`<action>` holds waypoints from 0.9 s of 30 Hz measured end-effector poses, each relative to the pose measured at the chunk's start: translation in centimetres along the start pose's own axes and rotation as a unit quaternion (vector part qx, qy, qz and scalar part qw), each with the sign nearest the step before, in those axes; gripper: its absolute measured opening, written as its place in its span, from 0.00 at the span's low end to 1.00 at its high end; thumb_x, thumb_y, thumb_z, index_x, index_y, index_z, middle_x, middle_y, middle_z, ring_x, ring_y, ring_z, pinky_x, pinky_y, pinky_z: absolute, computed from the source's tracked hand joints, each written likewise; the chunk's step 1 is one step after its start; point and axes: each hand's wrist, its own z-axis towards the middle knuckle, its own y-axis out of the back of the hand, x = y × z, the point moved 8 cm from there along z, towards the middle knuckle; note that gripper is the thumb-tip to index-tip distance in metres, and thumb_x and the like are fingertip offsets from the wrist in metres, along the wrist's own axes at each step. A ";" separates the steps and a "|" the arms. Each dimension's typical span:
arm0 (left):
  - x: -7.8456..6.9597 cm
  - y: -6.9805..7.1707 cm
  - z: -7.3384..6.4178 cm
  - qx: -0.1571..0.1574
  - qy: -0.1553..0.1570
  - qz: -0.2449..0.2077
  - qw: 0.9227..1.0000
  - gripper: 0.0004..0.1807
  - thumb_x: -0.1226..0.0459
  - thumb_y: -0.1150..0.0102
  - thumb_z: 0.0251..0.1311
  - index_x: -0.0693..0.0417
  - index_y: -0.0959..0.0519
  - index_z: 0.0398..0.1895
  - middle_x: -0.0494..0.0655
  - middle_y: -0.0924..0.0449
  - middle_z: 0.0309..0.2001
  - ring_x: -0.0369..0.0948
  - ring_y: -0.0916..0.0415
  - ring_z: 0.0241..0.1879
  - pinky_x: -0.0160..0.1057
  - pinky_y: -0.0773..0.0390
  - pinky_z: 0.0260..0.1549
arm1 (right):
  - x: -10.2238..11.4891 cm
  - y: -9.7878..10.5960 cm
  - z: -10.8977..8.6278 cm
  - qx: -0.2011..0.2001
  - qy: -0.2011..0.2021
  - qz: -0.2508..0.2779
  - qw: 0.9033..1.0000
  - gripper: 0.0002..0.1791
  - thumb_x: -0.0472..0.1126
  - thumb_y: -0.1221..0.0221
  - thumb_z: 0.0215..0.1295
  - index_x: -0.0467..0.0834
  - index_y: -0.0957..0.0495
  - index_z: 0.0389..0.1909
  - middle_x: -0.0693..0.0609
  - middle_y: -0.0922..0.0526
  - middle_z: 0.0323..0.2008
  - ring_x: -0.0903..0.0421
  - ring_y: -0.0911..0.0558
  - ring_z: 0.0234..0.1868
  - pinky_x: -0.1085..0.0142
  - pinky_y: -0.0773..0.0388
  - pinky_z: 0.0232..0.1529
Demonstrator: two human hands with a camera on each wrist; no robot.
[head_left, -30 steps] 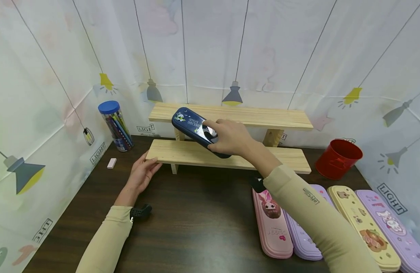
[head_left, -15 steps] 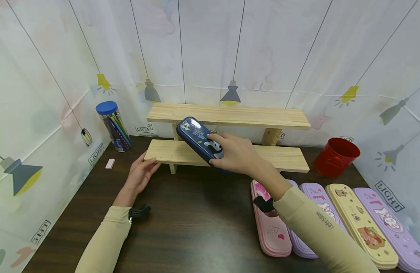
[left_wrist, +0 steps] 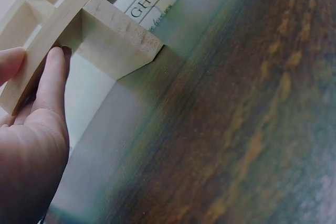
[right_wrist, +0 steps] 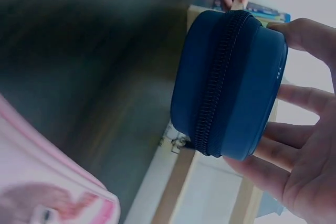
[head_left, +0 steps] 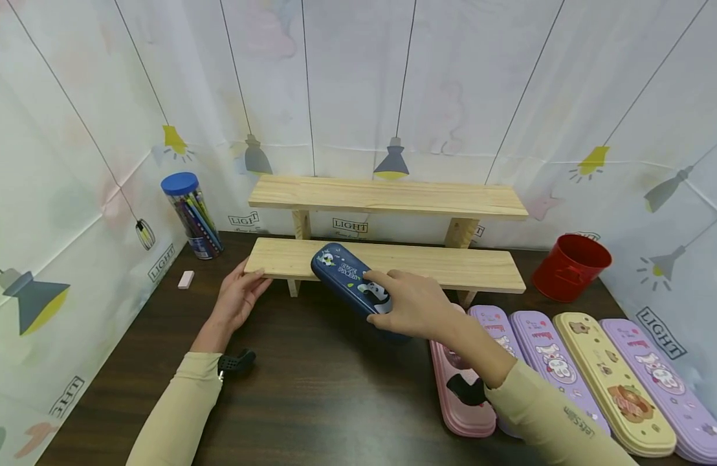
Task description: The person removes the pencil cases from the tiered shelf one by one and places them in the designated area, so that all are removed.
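Note:
My right hand (head_left: 419,303) grips a dark blue zipped pencil case (head_left: 349,275) with a panda print, across its width near one end. The case overlaps the lower shelf's front edge in the head view and slants down to the right. Its zip end (right_wrist: 226,85) faces the right wrist camera. At the left, my left hand (head_left: 240,296) pinches the end of the lower board of a two-tier wooden shelf (head_left: 452,262), thumb on top and fingers beneath. In the left wrist view a finger (left_wrist: 52,80) lies under that board.
Pink (head_left: 463,401), purple (head_left: 559,366) and yellow (head_left: 617,388) pencil cases lie in a row at the right. A red bucket (head_left: 571,266) stands behind them. A blue-lidded jar of pens (head_left: 192,217) and a small eraser (head_left: 186,279) are at the left.
My right hand has brought the dark blue pencil case down and toward me, from in front of the upper shelf to the lower board's front edge. My left hand keeps its hold.

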 end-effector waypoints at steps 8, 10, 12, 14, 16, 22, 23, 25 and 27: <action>-0.2 -0.1 -0.1 0.000 -0.004 0.002 1.000 0.40 0.70 0.51 0.73 0.47 0.57 0.81 0.58 0.54 0.78 0.32 0.20 0.54 0.31 0.22 0.59 | 0.3 -1.4 -2.4 0.014 -0.006 0.022 1.000 0.42 0.66 0.34 0.52 0.60 0.31 0.70 0.51 0.17 0.53 0.56 0.19 0.42 0.58 0.17 0.39; -0.3 -0.1 -0.1 0.002 -0.005 0.004 1.000 0.40 0.70 0.51 0.73 0.47 0.58 0.81 0.58 0.55 0.78 0.31 0.21 0.54 0.31 0.22 0.59 | 0.4 -1.6 -2.9 0.021 -0.011 0.028 0.999 0.43 0.66 0.33 0.51 0.60 0.31 0.69 0.52 0.17 0.51 0.57 0.20 0.40 0.60 0.17 0.37; -0.4 -0.1 -0.1 0.002 -0.006 0.005 1.000 0.40 0.69 0.50 0.73 0.47 0.58 0.81 0.58 0.55 0.78 0.31 0.20 0.54 0.31 0.22 0.59 | 0.6 -1.8 -3.4 0.031 -0.015 0.032 0.999 0.43 0.66 0.33 0.51 0.61 0.31 0.69 0.52 0.17 0.50 0.58 0.20 0.38 0.61 0.17 0.36; -0.4 -0.1 -0.2 0.004 -0.006 0.003 1.000 0.40 0.69 0.51 0.73 0.46 0.58 0.81 0.57 0.56 0.78 0.31 0.20 0.54 0.31 0.22 0.59 | 0.8 -2.1 -3.9 0.041 -0.016 0.032 0.999 0.43 0.66 0.33 0.50 0.60 0.31 0.69 0.52 0.17 0.50 0.58 0.20 0.37 0.63 0.17 0.34; -0.5 -0.1 -0.2 0.004 -0.006 0.000 1.000 0.40 0.69 0.50 0.73 0.46 0.58 0.81 0.57 0.55 0.78 0.31 0.20 0.54 0.32 0.23 0.60 | 0.8 -2.5 -4.2 0.049 -0.018 0.032 0.998 0.42 0.66 0.33 0.50 0.60 0.29 0.68 0.51 0.17 0.50 0.58 0.20 0.37 0.63 0.18 0.33; -0.3 0.1 -0.2 -0.001 0.002 0.000 1.000 0.40 0.69 0.50 0.73 0.47 0.58 0.81 0.56 0.51 0.76 0.31 0.21 0.54 0.32 0.23 0.60 | 0.4 -3.9 -4.9 0.079 -0.043 0.040 0.995 0.42 0.64 0.31 0.49 0.60 0.28 0.67 0.48 0.16 0.50 0.56 0.21 0.35 0.59 0.19 0.32; -0.2 0.1 -0.2 -0.003 0.004 0.000 1.000 0.40 0.69 0.50 0.73 0.47 0.57 0.81 0.55 0.49 0.75 0.32 0.20 0.54 0.32 0.22 0.60 | 0.3 -4.3 -5.0 0.087 -0.048 0.041 0.994 0.42 0.64 0.31 0.49 0.60 0.29 0.68 0.47 0.16 0.49 0.56 0.21 0.34 0.59 0.19 0.31; -0.1 0.1 -0.2 -0.006 0.008 0.000 1.000 0.40 0.69 0.50 0.73 0.47 0.57 0.81 0.54 0.48 0.75 0.32 0.20 0.54 0.32 0.22 0.60 | 0.0 -5.0 -5.4 0.104 -0.059 0.044 0.992 0.42 0.63 0.31 0.49 0.62 0.30 0.69 0.46 0.17 0.49 0.56 0.22 0.32 0.59 0.20 0.30; 0.0 0.0 -0.1 -0.006 0.010 0.001 1.000 0.40 0.68 0.49 0.72 0.46 0.57 0.81 0.54 0.48 0.75 0.32 0.21 0.55 0.32 0.22 0.60 | -0.3 -5.5 -5.7 0.115 -0.070 0.048 0.990 0.42 0.63 0.31 0.49 0.63 0.30 0.69 0.46 0.17 0.48 0.56 0.23 0.30 0.60 0.21 0.29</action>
